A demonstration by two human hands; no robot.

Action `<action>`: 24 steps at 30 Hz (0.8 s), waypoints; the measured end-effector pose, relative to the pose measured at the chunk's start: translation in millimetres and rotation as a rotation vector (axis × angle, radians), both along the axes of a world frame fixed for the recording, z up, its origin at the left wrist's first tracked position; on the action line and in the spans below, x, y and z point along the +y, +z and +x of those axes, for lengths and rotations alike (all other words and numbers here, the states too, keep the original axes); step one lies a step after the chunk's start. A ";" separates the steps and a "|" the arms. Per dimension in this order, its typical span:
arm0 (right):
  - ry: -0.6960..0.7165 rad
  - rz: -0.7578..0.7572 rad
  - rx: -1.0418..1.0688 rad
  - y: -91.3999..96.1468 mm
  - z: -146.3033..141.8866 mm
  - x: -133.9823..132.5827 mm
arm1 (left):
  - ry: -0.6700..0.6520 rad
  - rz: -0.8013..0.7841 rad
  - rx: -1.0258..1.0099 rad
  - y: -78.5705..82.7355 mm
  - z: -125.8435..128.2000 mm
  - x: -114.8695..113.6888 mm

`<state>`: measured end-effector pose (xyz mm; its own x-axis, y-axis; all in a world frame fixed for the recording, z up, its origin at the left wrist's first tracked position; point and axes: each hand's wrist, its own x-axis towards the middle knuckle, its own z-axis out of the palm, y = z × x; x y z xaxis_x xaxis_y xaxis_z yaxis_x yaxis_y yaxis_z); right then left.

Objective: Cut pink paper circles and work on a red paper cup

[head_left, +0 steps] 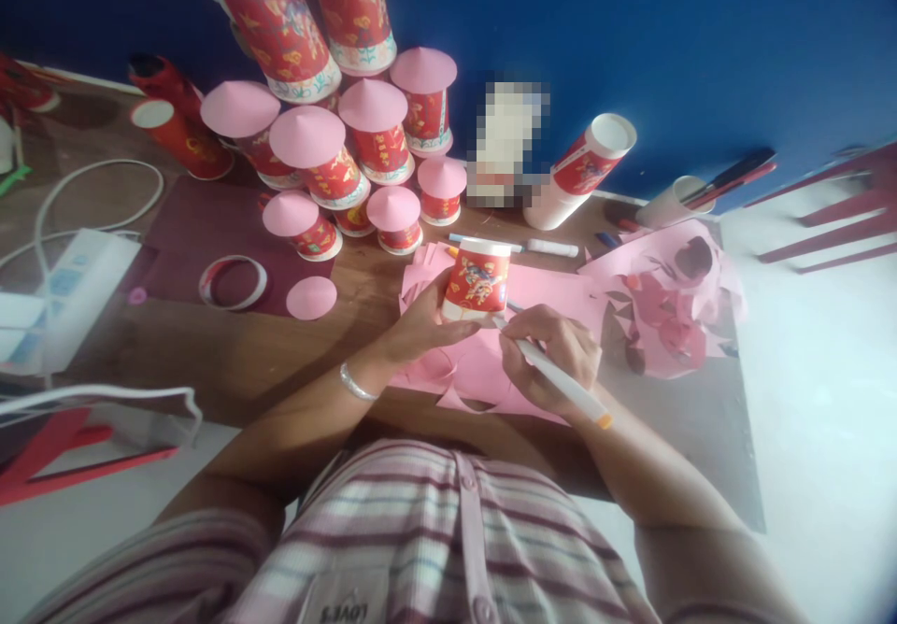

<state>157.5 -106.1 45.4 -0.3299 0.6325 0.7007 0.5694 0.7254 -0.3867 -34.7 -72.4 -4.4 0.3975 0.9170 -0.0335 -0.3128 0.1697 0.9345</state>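
Note:
My left hand point(419, 325) is closed around the lower left side of a short red paper cylinder point(478, 280). The cylinder has a colourful printed figure and white bands at top and bottom. Between the fingers of my right hand point(550, 353) is a white marker point(569, 383) with an orange end. Its tip points at the white lower band and seems to touch it, though the contact is too small to be sure. Under both hands lie pink paper sheets point(561, 297) with cut edges. A capped white marker point(552, 248) lies just behind the cylinder.
Several red cylinders with pink cone tops point(308, 138) stand at the back left. A taller red and white tube point(589, 166) and a pen cup point(676, 202) stand at the back right. Pink scraps point(673, 316) lie right; a tape-like ring point(233, 283) and power strip point(70, 297) lie left.

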 end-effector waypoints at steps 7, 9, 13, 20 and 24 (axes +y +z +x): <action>0.008 0.004 0.023 2.1 -0.1 -0.4 | -0.007 -0.005 -0.022 -4.9 -0.4 -0.7; 0.006 0.001 0.023 2.2 -0.2 -0.5 | -0.013 -0.003 -0.036 -6.9 -0.9 -0.9; -0.005 0.008 0.012 1.8 -0.2 -0.7 | -0.008 -0.013 -0.033 -8.2 -1.7 -1.3; -0.001 0.009 0.004 1.5 0.1 -0.2 | -0.005 -0.016 -0.011 -7.1 -1.7 -1.8; 0.004 -0.001 0.010 1.2 -0.1 -0.2 | -0.011 -0.012 -0.010 -8.8 -1.9 -1.5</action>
